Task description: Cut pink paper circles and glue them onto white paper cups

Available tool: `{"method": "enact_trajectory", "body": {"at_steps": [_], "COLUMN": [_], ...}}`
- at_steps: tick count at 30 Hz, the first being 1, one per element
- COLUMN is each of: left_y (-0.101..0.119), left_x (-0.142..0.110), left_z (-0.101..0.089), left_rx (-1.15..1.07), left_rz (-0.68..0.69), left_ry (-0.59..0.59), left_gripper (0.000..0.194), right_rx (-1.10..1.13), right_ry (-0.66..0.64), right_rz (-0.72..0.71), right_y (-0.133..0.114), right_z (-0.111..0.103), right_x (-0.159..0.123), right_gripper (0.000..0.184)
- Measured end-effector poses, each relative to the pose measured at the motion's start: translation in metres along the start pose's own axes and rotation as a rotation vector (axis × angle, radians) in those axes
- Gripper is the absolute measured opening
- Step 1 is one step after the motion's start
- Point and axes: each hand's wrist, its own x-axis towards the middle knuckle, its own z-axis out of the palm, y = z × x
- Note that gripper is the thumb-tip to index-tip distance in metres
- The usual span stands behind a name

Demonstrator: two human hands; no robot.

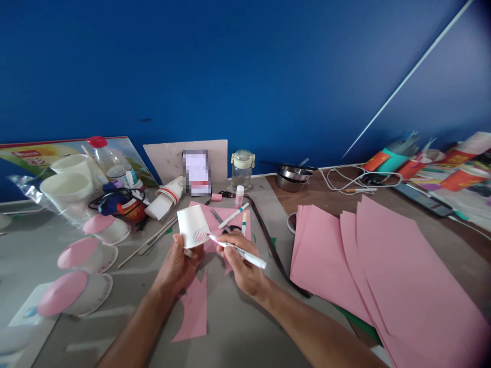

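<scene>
A white paper cup [188,225] is tilted in my left hand [180,263], thumb on its near side and fingers beneath. Pink stripes inside a drawn outline mark the cup's lower right side. My right hand [241,260] grips a white marker [247,255], its tip at or very near the drawing. Beneath and behind my hands lies pink paper [203,204] with scissors [217,214], a capped marker [233,215] and a green-and-yellow-capped marker [244,223]. A cut pink scrap [195,312] rests nearer me. A glue stick [239,196] stands behind.
Several cups with pink paper tops [74,294] line the left side. Behind them are stacked paper cups [67,186] and a red-capped bottle [109,158]. A propped phone [197,174] and a glass jar [241,171] stand by the wall. Pink sheets [406,276] are piled at right.
</scene>
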Motion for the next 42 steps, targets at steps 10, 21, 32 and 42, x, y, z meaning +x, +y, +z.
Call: {"method": "enact_trajectory", "body": {"at_steps": [10, 21, 32, 42], "left_y": [0.001, 0.001, 0.001, 0.0], "left_x": [0.0, -0.001, 0.0, 0.001], "left_z": [0.0, 0.001, -0.003, -0.001], "left_rx": [-0.011, 0.026, -0.017, 0.016], "left_rz": [0.024, 0.009, 0.013, 0.026], "left_ry": [-0.021, -0.052, 0.001, -0.048], "left_gripper": [0.051, 0.054, 0.05, 0.051], "right_rx": [0.07, 0.068, 0.082, 0.258], "right_ry": [0.01, 0.015, -0.019, 0.084], "right_rz": [0.097, 0.106, 0.099, 0.209], "right_y": [0.002, 0.008, 0.005, 0.007], "right_z": [-0.001, -0.001, -0.001, -0.004], "right_x": [-0.005, -0.003, -0.003, -0.001], "right_gripper": [0.028, 0.028, 0.028, 0.026]}}
